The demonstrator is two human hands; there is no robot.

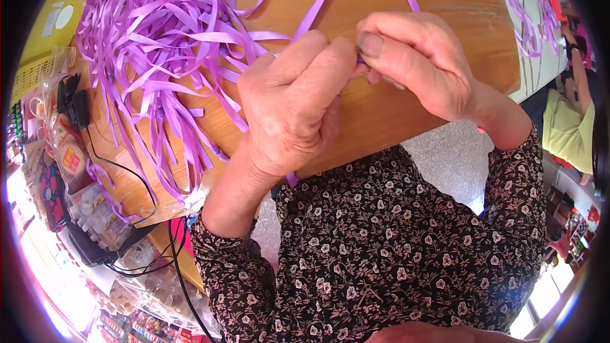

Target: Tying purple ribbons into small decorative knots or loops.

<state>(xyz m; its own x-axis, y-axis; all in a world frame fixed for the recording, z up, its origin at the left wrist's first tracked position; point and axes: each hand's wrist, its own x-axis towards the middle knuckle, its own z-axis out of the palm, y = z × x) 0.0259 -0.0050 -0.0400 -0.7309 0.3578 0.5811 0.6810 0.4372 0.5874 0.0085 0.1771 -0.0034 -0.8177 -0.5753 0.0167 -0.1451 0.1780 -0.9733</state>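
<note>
Over the front edge of the wooden table, my left hand (289, 105) and my right hand (422, 60) work close together, fingertips almost meeting. Both are closed on one purple ribbon (316, 5), whose loop runs up and away across the tabletop from one hand to the other. A small dark purple bit shows between the fingertips; what it is I cannot make out. The right thumb presses down on the index finger. Below my left wrist a short purple end hangs down. Left of my left hand lies a big tangled heap of purple ribbons (168, 44), some strands close to my wrist.
The wooden table (381, 124) carries the heap. Yellow plastic baskets (54, 22) stand at the far left. A black cable (95, 146) runs along the left edge beside plastic bags. More ribbons (524, 19) lie on a white surface at right, near a person in yellow-green (562, 127).
</note>
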